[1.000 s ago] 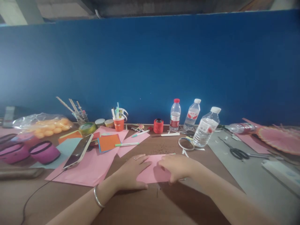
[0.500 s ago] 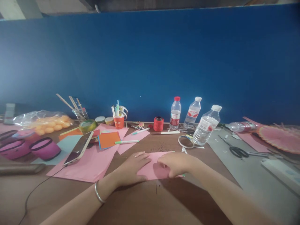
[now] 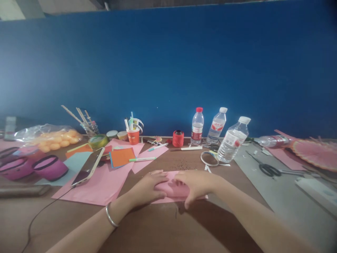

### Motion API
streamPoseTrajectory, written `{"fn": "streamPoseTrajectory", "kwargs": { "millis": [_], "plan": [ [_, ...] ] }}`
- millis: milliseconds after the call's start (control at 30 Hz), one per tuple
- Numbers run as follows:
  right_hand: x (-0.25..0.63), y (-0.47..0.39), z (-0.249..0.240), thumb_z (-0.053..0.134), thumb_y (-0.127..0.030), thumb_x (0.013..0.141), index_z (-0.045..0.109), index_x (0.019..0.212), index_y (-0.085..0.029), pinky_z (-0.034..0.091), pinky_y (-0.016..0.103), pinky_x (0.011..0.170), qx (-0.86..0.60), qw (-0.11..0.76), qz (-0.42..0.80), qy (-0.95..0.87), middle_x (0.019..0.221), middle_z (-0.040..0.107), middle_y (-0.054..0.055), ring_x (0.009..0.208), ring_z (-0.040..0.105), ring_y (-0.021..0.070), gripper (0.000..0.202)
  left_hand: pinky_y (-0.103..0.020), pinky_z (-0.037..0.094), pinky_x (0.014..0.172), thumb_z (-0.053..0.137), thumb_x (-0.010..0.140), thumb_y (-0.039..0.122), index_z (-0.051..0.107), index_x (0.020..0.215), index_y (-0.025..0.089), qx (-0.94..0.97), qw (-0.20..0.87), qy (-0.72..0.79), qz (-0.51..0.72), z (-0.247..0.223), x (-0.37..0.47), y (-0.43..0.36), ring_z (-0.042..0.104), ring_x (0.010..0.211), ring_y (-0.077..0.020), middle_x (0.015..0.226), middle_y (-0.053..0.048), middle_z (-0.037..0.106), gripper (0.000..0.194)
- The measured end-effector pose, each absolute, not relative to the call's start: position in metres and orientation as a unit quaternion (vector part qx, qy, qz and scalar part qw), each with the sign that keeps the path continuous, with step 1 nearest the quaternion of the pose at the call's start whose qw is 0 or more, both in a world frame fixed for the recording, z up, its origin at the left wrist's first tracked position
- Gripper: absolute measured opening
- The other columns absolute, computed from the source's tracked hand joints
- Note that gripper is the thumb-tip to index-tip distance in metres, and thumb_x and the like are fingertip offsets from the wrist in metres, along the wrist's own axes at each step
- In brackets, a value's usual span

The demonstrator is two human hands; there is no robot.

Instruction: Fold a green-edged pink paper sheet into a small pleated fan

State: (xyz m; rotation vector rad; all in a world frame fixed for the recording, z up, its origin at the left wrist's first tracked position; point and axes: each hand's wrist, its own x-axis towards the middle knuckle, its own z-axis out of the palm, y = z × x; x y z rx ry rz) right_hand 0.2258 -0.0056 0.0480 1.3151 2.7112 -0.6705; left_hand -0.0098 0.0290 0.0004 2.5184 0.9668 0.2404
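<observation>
A piece of pink paper (image 3: 173,188) lies on the brown table in front of me, partly hidden by both hands. It looks raised or curved across its middle. My left hand (image 3: 150,186), with a ring and a silver bangle, rests on the paper's left side, fingers stretched out. Over the right side is my right hand (image 3: 198,184), its fingers bent onto the sheet and its thumb spread apart near the front edge. Dark specks (image 3: 181,164) lie just beyond the paper.
Behind the paper stand a red thread spool (image 3: 178,138), a cup of pens (image 3: 133,136) and a leaning water bottle (image 3: 231,142). A tape roll (image 3: 210,159) lies beyond my right hand. Scissors (image 3: 268,169) are on the right; a phone (image 3: 88,168) is on the left.
My right hand has opened, its thumb moving left and toward me, away from the fingers. The pink paper now looks raised in the middle. My left hand has shifted slightly left.
</observation>
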Motion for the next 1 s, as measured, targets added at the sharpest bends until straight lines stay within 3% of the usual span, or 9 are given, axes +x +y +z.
{"fn": "streamPoseTrajectory", "kwargs": {
  "millis": [133,267,367,433,633,833,867,933,1000],
  "plan": [
    [0.221,-0.011,0.053,0.063,-0.019,0.064,0.052,0.116,-0.022,0.036,0.026,0.059,0.378,0.0,-0.162,0.911,0.117,0.059,0.007,0.093,0.058,0.0231,0.053,-0.04,0.033,0.105,0.062,0.075,0.034,0.056,0.121,0.029,0.902,0.23,0.35,0.105,0.001,-0.009,0.029,0.041,0.126,-0.0262,0.13,-0.001,0.055,0.046],
    [0.228,-0.004,0.051,0.05,-0.007,0.068,0.06,0.108,-0.027,0.033,0.025,0.057,0.4,0.044,-0.149,0.903,0.099,0.067,0.002,0.082,0.061,0.0198,0.046,-0.038,0.036,0.103,0.051,0.085,0.04,0.059,0.117,0.025,0.898,0.236,0.351,0.122,0.006,-0.009,0.025,0.046,0.122,-0.0235,0.127,-0.003,0.057,0.036],
    [0.237,0.003,0.048,0.046,-0.01,0.075,0.067,0.087,-0.025,0.033,0.026,0.058,0.43,0.063,-0.15,0.888,0.086,0.069,0.002,0.076,0.062,0.0192,0.029,-0.036,0.039,0.099,0.033,0.093,0.035,0.06,0.113,0.022,0.895,0.225,0.359,0.14,0.011,-0.012,0.025,0.051,0.114,-0.0196,0.123,-0.005,0.058,0.035],
    [0.24,0.006,0.048,0.045,-0.014,0.079,0.068,0.079,-0.023,0.034,0.027,0.06,0.437,0.06,-0.154,0.884,0.083,0.07,0.003,0.075,0.062,0.0196,0.024,-0.037,0.04,0.097,0.033,0.093,0.03,0.064,0.104,0.022,0.901,0.214,0.35,0.137,0.014,-0.014,0.028,0.053,0.108,-0.0198,0.114,-0.005,0.062,0.034],
    [0.242,0.008,0.052,0.043,-0.028,0.087,0.069,0.088,-0.023,0.036,0.027,0.064,0.458,0.05,-0.179,0.869,0.089,0.07,0.004,0.08,0.062,0.021,0.026,-0.033,0.043,0.091,0.04,0.087,0.019,0.066,0.096,0.023,0.919,0.221,0.308,0.107,0.014,-0.018,0.035,0.054,0.102,-0.0189,0.105,-0.003,0.064,0.028],
    [0.247,0.016,0.05,0.045,-0.024,0.086,0.068,0.081,-0.02,0.034,0.025,0.059,0.473,0.049,-0.204,0.856,0.081,0.069,0.004,0.072,0.06,0.018,0.023,-0.033,0.045,0.091,0.029,0.088,0.012,0.055,0.111,0.021,0.899,0.194,0.365,0.146,0.028,-0.023,0.028,0.056,0.102,-0.017,0.111,-0.003,0.062,0.036],
    [0.246,0.017,0.049,0.046,-0.024,0.086,0.067,0.081,-0.02,0.033,0.025,0.058,0.473,0.051,-0.21,0.854,0.082,0.069,0.004,0.072,0.06,0.0178,0.022,-0.035,0.043,0.094,0.026,0.088,0.011,0.055,0.11,0.021,0.912,0.158,0.349,0.146,0.032,-0.024,0.022,0.056,0.101,-0.0176,0.108,-0.004,0.064,0.038],
    [0.245,0.021,0.047,0.047,-0.027,0.086,0.067,0.084,-0.021,0.032,0.024,0.056,0.471,0.06,-0.224,0.851,0.083,0.069,0.003,0.073,0.06,0.0179,0.021,-0.036,0.042,0.095,0.033,0.087,0.016,0.057,0.11,0.023,0.98,0.086,0.159,0.087,0.035,-0.022,0.008,0.057,0.1,-0.0199,0.105,-0.004,0.066,0.034],
    [0.243,0.025,0.044,0.047,-0.031,0.086,0.067,0.091,-0.022,0.03,0.024,0.055,0.473,0.066,-0.229,0.848,0.084,0.069,0.004,0.074,0.06,0.0188,0.022,-0.03,0.041,0.097,0.04,0.086,0.017,0.057,0.113,0.026,0.99,0.076,0.093,0.072,0.03,-0.017,-0.008,0.057,0.101,-0.0169,0.105,-0.001,0.067,0.032]
  ]
}}
